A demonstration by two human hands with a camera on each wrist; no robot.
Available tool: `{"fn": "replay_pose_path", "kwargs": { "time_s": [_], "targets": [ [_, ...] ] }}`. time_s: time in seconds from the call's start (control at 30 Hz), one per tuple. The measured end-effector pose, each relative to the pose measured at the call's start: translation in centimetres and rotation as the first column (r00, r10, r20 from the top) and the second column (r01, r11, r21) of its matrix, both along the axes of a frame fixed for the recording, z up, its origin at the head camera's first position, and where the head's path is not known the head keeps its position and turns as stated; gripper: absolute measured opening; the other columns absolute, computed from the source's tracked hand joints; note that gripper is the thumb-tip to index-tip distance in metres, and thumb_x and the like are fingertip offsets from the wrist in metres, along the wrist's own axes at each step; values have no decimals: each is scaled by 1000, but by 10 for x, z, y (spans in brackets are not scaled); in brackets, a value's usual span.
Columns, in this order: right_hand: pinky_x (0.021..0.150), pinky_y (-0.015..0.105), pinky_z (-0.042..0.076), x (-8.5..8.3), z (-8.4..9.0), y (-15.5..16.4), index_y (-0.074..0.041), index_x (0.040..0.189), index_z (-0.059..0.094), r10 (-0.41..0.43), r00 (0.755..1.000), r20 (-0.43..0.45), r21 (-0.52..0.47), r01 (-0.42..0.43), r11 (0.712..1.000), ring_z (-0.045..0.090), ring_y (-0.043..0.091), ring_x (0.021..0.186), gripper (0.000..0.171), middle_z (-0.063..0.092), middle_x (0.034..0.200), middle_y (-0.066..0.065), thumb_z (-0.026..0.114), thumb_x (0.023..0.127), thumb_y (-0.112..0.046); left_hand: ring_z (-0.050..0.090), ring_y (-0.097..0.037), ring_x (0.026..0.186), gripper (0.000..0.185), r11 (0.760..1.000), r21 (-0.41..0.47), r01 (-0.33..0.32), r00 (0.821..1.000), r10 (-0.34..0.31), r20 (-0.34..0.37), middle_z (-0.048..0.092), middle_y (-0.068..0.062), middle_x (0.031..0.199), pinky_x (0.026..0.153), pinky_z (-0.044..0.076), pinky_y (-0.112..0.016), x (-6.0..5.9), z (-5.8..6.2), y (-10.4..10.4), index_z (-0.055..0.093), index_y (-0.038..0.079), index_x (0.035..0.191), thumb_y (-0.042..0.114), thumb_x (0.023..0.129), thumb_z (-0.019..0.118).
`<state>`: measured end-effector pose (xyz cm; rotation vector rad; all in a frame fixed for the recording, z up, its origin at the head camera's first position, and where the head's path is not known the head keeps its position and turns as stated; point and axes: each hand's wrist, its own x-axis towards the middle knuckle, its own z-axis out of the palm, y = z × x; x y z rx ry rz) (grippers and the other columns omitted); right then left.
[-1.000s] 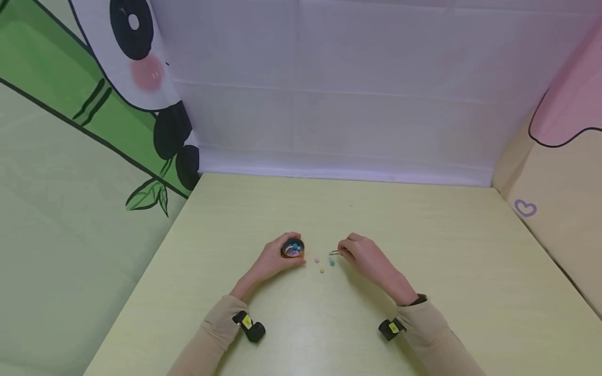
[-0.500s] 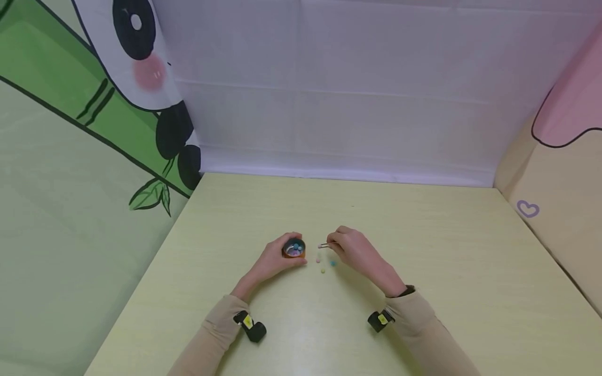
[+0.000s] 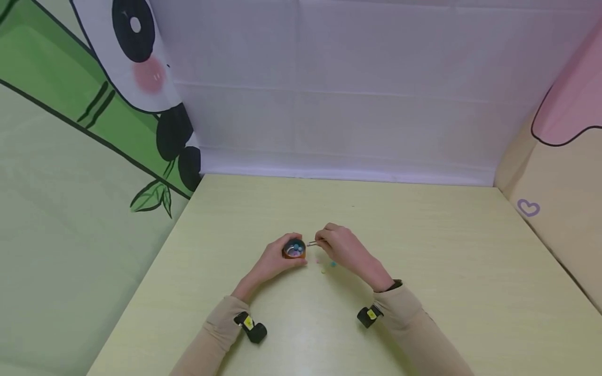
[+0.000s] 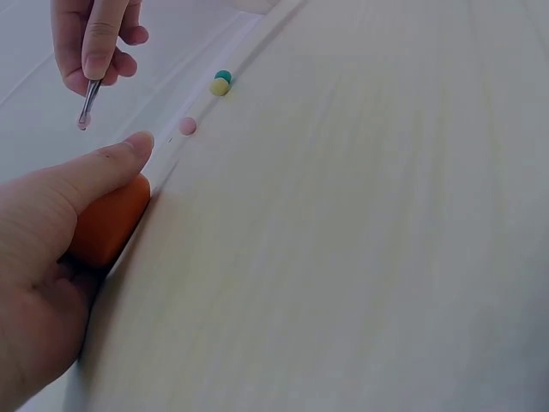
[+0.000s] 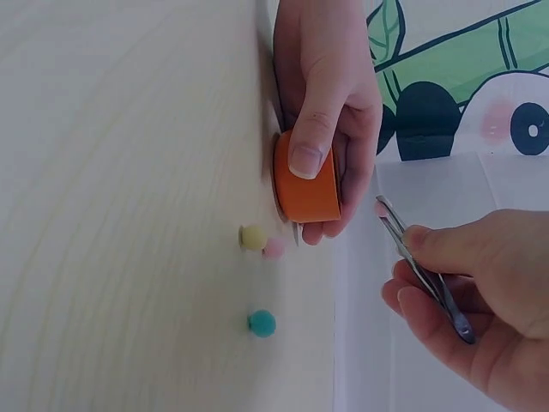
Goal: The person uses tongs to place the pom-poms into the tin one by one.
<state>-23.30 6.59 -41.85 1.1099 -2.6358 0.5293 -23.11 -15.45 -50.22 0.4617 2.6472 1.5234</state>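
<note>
My left hand [image 3: 273,257] grips a small round orange container [image 5: 306,196] on the table, thumb on the near side and fingers around the far side. Its open top shows several blue and pink beads [image 3: 296,248] inside. My right hand [image 3: 345,250] pinches metal tweezers [image 5: 457,323] between thumb and fingers. A small pink bead [image 5: 380,209] sits between the tweezer tips, which are just right of the container's rim in the head view. On the table to the right of the container lie a yellow bead [image 5: 253,237], another pink bead [image 5: 274,248] and a teal bead [image 5: 262,324].
The pale wooden table [image 3: 414,224] reaches back to a white cloth backdrop [image 3: 338,125]. Printed panels with a panda and bamboo stand at left, a pink shape at right. A small black camera is strapped to each sleeved wrist.
My right hand has moved left and slightly farther back, bringing the tweezers from above the loose beads to beside the container. The left hand and container have stayed in place.
</note>
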Motion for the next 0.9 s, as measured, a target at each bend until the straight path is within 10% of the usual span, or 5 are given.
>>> {"fn": "replay_pose_path", "kwargs": {
  "time_s": [0.9],
  "targets": [
    [73, 27, 55, -6, 1, -26, -2, 98, 75, 46, 995, 94, 4, -46, 999, 65, 17, 80, 10, 71, 89, 7, 68, 92, -8, 60, -22, 114, 64, 1000, 4, -10, 1000, 10, 21, 63, -7, 131, 100, 47, -41, 1, 2, -1, 56, 20, 135, 28, 78, 85]
  ]
}}
